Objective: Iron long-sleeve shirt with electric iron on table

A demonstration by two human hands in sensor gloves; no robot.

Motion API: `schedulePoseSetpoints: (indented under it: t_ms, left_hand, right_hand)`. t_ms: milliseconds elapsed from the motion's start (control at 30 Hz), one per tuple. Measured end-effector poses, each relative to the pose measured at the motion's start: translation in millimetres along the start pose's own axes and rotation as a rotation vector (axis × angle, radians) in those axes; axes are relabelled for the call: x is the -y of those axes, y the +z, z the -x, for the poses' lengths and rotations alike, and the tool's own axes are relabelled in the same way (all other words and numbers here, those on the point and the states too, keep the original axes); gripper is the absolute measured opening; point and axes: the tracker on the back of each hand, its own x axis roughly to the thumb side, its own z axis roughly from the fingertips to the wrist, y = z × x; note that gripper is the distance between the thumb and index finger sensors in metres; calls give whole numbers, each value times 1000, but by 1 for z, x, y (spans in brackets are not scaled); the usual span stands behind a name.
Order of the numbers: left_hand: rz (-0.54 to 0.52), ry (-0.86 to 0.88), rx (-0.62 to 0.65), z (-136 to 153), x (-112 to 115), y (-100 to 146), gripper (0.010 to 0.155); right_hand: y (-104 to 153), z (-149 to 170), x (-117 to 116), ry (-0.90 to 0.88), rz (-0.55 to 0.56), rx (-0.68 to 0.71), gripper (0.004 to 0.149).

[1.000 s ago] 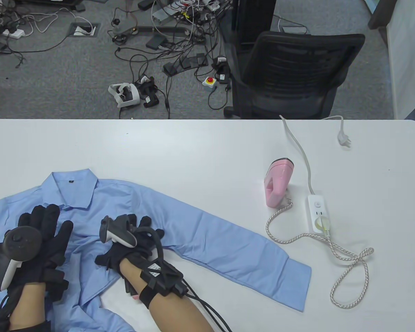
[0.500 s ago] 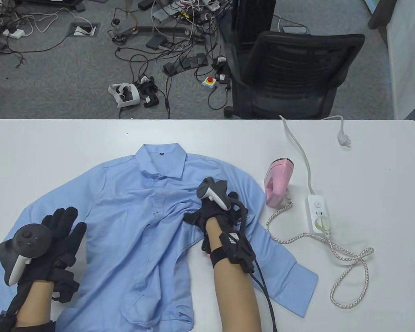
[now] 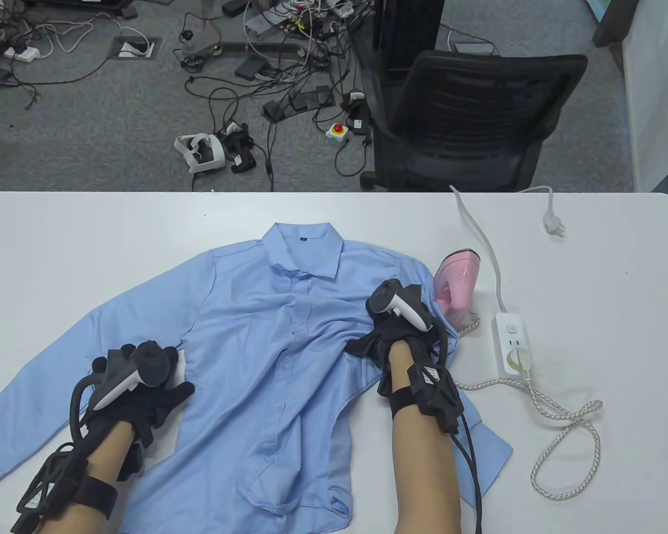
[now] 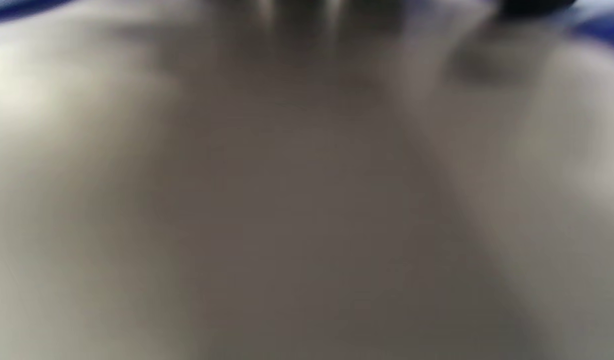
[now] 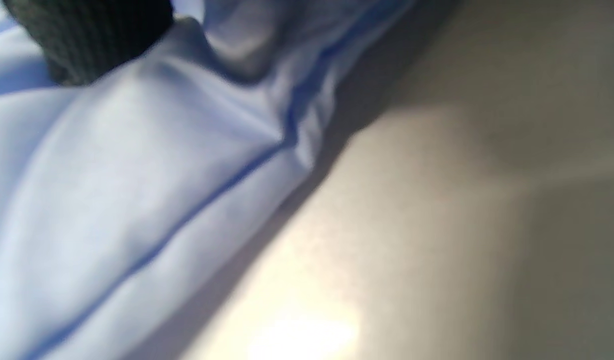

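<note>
Since half a second ago the shirt (image 3: 267, 356) had slid further to my right and away from me, and the collar (image 3: 303, 250) now lay near the middle of the table (image 3: 89, 233). I pulled it there because I wanted the whole front spread flat before ironing.

My right hand (image 3: 387, 339) was on the right chest of the shirt, and the cloth gathered in folds toward it. I judge that the fingers pinched a bunch of cloth, and the right wrist view showed a gloved finger (image 5: 92, 35) against puckered fabric. My left hand (image 3: 139, 384) rested at the seam where the left sleeve meets the body. The tracker hid its fingers and the left wrist view was only blur, so I cannot tell if it was pressed flat or curled.

Beside my right hand the shoulder of the shirt now touched the pink iron (image 3: 459, 283), which leaned a little. I think this was a risk, because one more pull could tip it. Its cord (image 3: 562, 423) ran in loops to the power strip (image 3: 513, 342) at the right. Ironing itself was not yet begun.
</note>
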Motion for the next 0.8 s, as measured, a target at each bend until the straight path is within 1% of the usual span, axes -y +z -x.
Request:
schedulePoseSetpoints:
  t_ms: [33, 67, 133, 167, 267, 467, 533, 600, 800]
  left_hand:
    - [13, 7, 6, 1, 0, -1, 81]
    - [-22, 55, 13, 1, 0, -2, 81]
    - [-49, 35, 20, 3, -2, -4, 82]
    - [-41, 3, 25, 5, -4, -6, 82]
    - [-26, 12, 21, 10, -8, -11, 81]
    - [-39, 9, 23, 16, -14, -23, 81]
    - [-37, 14, 29, 16, -13, -27, 82]
    - [-8, 2, 32, 17, -14, -29, 84]
    - [-14, -2, 43, 19, -22, -39, 85]
  right_hand:
    - [0, 1, 0, 2, 1, 2, 95]
    - [-2, 3, 1, 1, 8, 10, 95]
    - [-3, 5, 3, -5, 9, 12, 94]
    - [-4, 6, 4, -10, 3, 7, 94]
    - [-6, 6, 5, 0, -11, -3, 94]
    - [-12, 10, 11, -9, -19, -17, 93]
    - [-16, 11, 15, -19, -26, -29, 92]
    - [-21, 12, 19, -21, -33, -32, 92]
    - [-30, 14, 26, -29, -32, -37, 93]
